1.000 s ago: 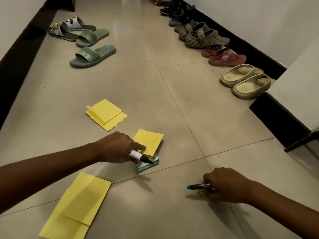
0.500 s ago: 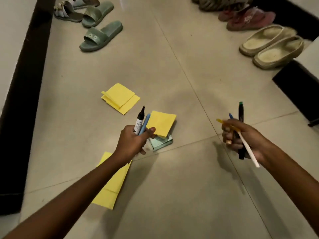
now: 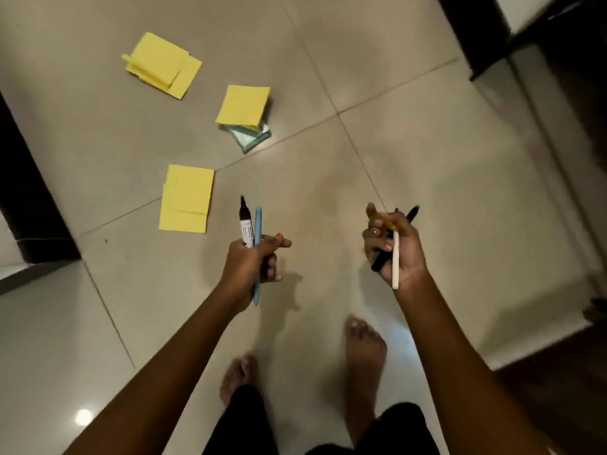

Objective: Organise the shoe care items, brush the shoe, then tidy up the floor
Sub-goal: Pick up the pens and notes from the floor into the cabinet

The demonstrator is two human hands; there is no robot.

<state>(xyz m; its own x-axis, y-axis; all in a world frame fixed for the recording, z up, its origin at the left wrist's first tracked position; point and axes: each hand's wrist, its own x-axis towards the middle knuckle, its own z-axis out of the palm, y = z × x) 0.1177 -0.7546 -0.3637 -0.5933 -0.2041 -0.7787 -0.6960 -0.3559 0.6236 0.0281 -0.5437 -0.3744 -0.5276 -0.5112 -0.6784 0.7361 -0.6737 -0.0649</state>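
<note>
My left hand (image 3: 252, 264) grips a black-capped white marker (image 3: 245, 224) and a light blue pen (image 3: 257, 254), both pointing away from me. My right hand (image 3: 395, 247) grips several pens: a white one with a yellow end (image 3: 395, 261), a dark marker with a green tip (image 3: 410, 215) and a blue-tipped one. Both hands are raised above the tiled floor (image 3: 427, 159). No shoe or brush is in view.
Three piles of yellow paper lie on the floor: one far left (image 3: 162, 65), one on a pale green pad (image 3: 244, 108), one nearer (image 3: 188, 198). My bare feet (image 3: 364, 343) stand below. Dark skirting (image 3: 29, 198) runs on the left, dark furniture (image 3: 525, 31) at top right.
Both hands lifted off the floor with the pens in them. The view rose and tilted down, so the shoes left the frame and my feet came into view.
</note>
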